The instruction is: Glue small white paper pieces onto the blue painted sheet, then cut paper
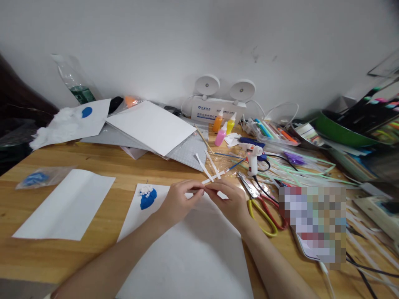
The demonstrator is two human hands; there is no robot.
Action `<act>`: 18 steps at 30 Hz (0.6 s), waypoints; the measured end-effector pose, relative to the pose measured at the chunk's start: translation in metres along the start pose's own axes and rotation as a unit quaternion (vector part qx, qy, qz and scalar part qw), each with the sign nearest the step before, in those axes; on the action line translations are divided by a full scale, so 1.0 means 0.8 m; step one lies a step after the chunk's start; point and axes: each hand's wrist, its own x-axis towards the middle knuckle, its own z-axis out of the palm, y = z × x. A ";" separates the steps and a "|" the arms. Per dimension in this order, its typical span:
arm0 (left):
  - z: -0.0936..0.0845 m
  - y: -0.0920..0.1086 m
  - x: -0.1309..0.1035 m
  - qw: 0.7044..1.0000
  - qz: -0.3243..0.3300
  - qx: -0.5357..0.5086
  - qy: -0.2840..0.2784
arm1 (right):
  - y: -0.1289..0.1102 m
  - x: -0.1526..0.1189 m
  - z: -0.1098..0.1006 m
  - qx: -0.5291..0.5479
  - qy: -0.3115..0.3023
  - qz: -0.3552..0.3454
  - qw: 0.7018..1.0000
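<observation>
My left hand (181, 201) and my right hand (229, 201) meet at the fingertips above a large white sheet of paper (193, 257). Both are closed in a pinch; whatever they hold is too small and too covered to make out. Just beyond the fingertips, narrow white strips (204, 167) lie on the wood, some crossing another white strip. Near the sheet's upper left corner is a blue half-round piece with white bits on it (147, 198). Scissors with yellow and red handles (263, 218) lie to the right of my right hand.
A white glue gun (253, 160) stands behind the scissors, its cord trailing right. Small paint bottles (221, 136) stand by a twin-lamp light (218, 109). White boards (152, 126) are stacked at the back left. A blurred-out phone-like device (311, 224) lies right; a blank paper (67, 205), left.
</observation>
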 end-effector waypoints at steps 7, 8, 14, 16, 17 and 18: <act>-0.001 -0.002 0.001 1.000 -0.006 0.019 0.011 | -0.002 0.004 -0.003 -0.008 -0.020 0.000 1.000; -0.001 -0.002 0.001 1.000 -0.008 0.026 0.014 | -0.002 0.004 -0.003 -0.005 -0.025 0.002 1.000; -0.002 -0.002 0.002 0.999 -0.004 0.037 0.020 | -0.002 0.002 -0.001 0.004 -0.050 0.002 0.999; -0.002 -0.001 0.001 0.999 0.003 0.037 0.010 | -0.001 0.001 -0.001 0.005 -0.048 0.002 0.999; -0.003 -0.001 0.001 0.999 0.004 0.038 0.003 | -0.001 0.001 -0.001 0.006 -0.048 0.003 0.999; -0.003 0.000 0.001 0.999 0.005 0.039 -0.003 | -0.001 0.001 -0.001 0.006 -0.046 0.005 0.999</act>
